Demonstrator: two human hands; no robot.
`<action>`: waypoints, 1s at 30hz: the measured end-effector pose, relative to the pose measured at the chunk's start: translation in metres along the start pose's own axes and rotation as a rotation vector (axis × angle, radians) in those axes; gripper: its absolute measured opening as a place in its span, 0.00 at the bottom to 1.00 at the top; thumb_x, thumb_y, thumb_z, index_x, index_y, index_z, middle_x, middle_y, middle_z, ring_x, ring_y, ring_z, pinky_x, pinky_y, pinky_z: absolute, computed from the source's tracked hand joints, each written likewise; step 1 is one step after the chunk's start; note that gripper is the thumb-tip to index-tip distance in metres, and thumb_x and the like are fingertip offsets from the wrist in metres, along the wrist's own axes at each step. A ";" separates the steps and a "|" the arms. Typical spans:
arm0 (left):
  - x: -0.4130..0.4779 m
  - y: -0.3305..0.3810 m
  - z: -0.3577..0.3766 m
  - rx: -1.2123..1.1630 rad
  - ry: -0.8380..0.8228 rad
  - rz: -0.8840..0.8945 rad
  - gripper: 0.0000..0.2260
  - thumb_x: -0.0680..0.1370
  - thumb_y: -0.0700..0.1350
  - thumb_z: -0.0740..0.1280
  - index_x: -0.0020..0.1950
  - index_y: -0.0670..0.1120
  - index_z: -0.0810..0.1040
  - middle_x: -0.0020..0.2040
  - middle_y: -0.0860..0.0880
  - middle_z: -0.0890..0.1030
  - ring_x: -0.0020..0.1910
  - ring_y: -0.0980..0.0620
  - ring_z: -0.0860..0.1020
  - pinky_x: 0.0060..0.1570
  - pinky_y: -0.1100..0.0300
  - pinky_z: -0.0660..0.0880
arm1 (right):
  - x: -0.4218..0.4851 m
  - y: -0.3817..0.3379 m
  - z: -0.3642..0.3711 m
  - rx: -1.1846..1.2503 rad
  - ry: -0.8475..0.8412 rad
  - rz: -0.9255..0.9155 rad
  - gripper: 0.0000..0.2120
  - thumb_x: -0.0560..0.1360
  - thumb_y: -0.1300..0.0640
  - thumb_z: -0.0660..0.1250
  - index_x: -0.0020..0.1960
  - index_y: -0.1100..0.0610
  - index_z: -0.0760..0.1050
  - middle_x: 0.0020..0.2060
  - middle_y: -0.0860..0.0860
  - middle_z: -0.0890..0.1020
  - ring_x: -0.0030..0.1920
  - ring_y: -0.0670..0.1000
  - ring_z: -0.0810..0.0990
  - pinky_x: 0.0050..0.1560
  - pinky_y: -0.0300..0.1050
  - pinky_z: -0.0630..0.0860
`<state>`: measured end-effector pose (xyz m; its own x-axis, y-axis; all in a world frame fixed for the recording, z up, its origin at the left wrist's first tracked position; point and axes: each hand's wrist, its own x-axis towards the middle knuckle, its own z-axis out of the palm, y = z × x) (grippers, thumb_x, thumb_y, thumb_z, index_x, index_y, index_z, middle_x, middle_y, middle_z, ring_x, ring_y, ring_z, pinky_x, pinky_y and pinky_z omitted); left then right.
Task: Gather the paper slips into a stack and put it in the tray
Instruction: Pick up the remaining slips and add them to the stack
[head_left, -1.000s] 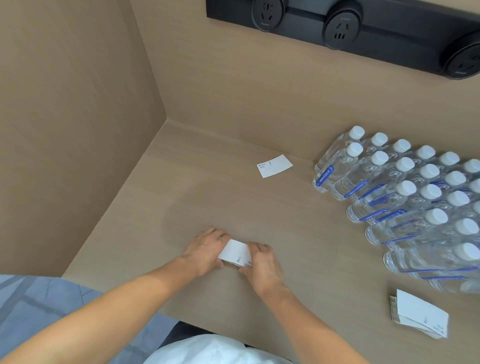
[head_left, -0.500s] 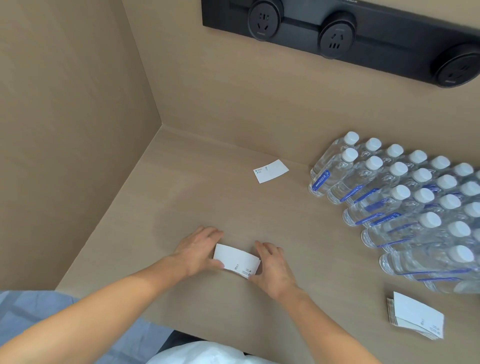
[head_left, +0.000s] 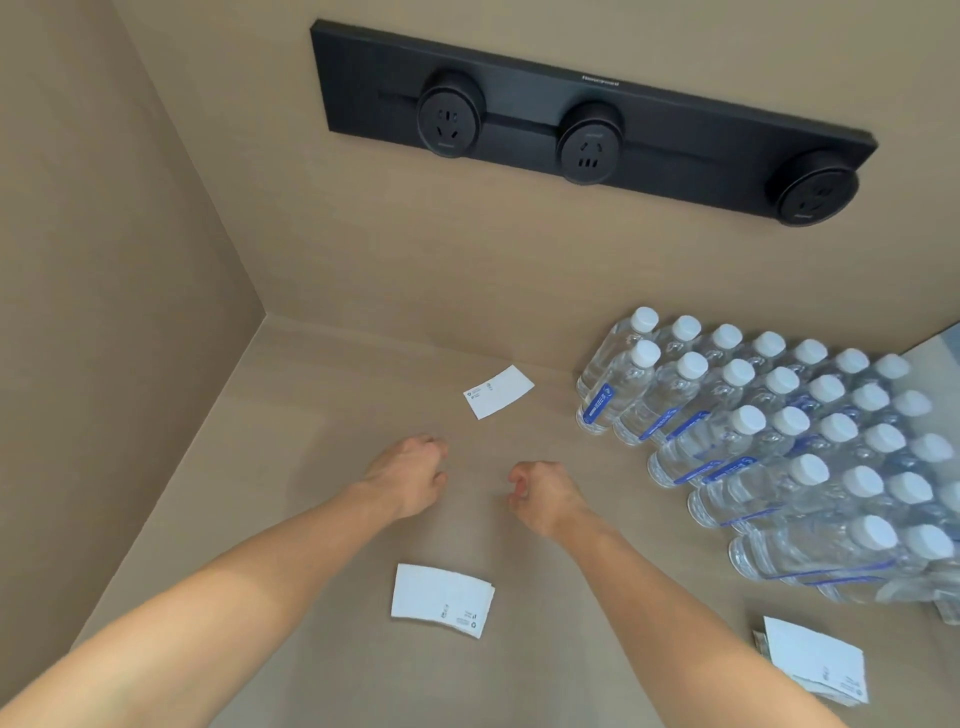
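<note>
Both bare hands hover over the pale wood-grain table (head_left: 322, 415), the left hand (head_left: 413, 480) and the right hand (head_left: 543, 493) each loosely curled with the fingers drawn in, holding nothing. The paper is in three places: a small squared stack of white printed slips (head_left: 441, 597) lies flat between the forearms, a single white slip (head_left: 498, 391) rests farther back near the wall, and a thicker, untidier pile of white slips (head_left: 813, 660) sits at the near right, just beside the block of clear plastic water bottles with white caps (head_left: 779, 441). No tray is in view. These slips look feather-light, thin and limp, and probably slick against each other, so a stack would likely fan apart if lifted by one corner. The lone slip lies flush on the table; sliding a fingertip under an edge, or dragging it toward the table's lip, seems the surest way in. For the stacks, a pinch across the long edges, thumb on top, should keep them square.
</note>
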<state>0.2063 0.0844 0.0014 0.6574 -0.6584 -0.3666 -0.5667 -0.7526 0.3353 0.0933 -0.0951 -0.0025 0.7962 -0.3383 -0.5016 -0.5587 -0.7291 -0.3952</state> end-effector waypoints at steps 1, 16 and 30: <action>0.007 0.003 -0.002 0.001 -0.001 -0.004 0.14 0.79 0.48 0.62 0.62 0.45 0.73 0.61 0.45 0.75 0.61 0.42 0.74 0.58 0.53 0.74 | 0.007 -0.001 -0.005 -0.019 -0.001 -0.003 0.15 0.73 0.56 0.66 0.59 0.53 0.77 0.54 0.53 0.80 0.53 0.56 0.80 0.55 0.45 0.78; 0.098 0.012 -0.017 -0.027 0.014 -0.153 0.17 0.78 0.48 0.64 0.64 0.44 0.70 0.61 0.45 0.74 0.61 0.42 0.74 0.55 0.51 0.75 | 0.124 -0.003 -0.059 -0.194 0.083 -0.071 0.23 0.74 0.58 0.65 0.68 0.55 0.67 0.63 0.54 0.71 0.62 0.59 0.72 0.56 0.53 0.77; 0.147 0.021 0.002 -0.053 0.036 -0.164 0.24 0.74 0.54 0.70 0.65 0.44 0.70 0.66 0.48 0.68 0.66 0.46 0.67 0.57 0.51 0.75 | 0.162 0.004 -0.048 0.074 0.110 0.028 0.20 0.74 0.58 0.63 0.67 0.55 0.69 0.65 0.56 0.71 0.66 0.60 0.67 0.66 0.51 0.67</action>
<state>0.2903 -0.0278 -0.0473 0.7569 -0.5251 -0.3889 -0.4242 -0.8476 0.3188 0.2317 -0.1815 -0.0484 0.7982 -0.4245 -0.4274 -0.5938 -0.6737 -0.4399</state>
